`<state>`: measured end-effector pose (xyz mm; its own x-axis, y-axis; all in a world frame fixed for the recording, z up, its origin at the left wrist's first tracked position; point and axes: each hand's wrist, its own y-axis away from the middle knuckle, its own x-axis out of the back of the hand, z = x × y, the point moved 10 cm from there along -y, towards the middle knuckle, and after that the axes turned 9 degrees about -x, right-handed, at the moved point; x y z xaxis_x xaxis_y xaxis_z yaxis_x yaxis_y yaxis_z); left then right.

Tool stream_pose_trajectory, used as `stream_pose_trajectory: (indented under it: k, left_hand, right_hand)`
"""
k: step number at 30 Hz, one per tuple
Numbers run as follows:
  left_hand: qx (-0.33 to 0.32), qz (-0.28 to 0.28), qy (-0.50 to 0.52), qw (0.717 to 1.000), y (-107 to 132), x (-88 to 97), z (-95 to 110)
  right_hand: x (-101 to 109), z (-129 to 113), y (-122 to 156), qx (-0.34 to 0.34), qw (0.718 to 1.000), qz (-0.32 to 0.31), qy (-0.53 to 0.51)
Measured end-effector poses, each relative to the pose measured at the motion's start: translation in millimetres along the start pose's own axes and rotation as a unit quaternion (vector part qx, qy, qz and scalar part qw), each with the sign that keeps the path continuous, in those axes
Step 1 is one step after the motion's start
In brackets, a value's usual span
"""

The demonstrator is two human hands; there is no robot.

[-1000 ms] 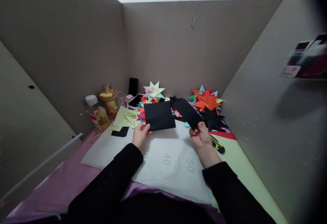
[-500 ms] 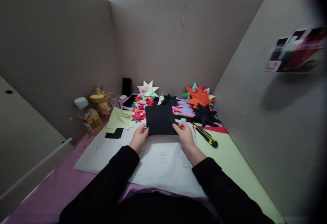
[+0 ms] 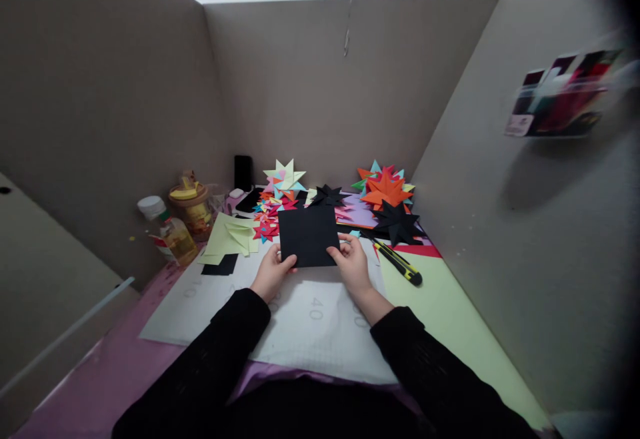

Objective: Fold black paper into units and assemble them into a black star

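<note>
The flat, square, plain black paper [image 3: 309, 235] is pinched at its near corners by the left hand [image 3: 270, 272] and right hand [image 3: 354, 267], toward the mat's [image 3: 313, 342] far edge.

Black sleeves [image 3: 215, 352] cover both forearms [image 3: 430, 359], which reach forward and angle inward. The left hand [image 3: 271, 271] and the right hand [image 3: 353, 265] face each other, nearly level, apart, each pinching, thumb [image 3: 288, 263] on top, fingers [image 3: 273, 252] curled behind; both wrists [image 3: 371, 297] are bare.
</note>
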<state>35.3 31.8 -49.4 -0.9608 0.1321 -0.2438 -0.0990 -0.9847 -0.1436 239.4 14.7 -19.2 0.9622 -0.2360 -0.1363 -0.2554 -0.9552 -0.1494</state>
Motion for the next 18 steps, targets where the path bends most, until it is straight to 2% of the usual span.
stream_pose_trajectory:
  k: [7,18]
  left_hand:
    - [-0.045,0.017,-0.018,0.999,-3.0,6.7,9.2]
    - [-0.047,0.013,-0.025,0.999,-2.3,4.7,12.6]
  right_hand:
    - [-12.7,13.8,0.1,-0.062,0.995,-0.076,-0.007]
    - [-10.7,19.2,-1.6,-0.072,0.995,-0.072,-0.013]
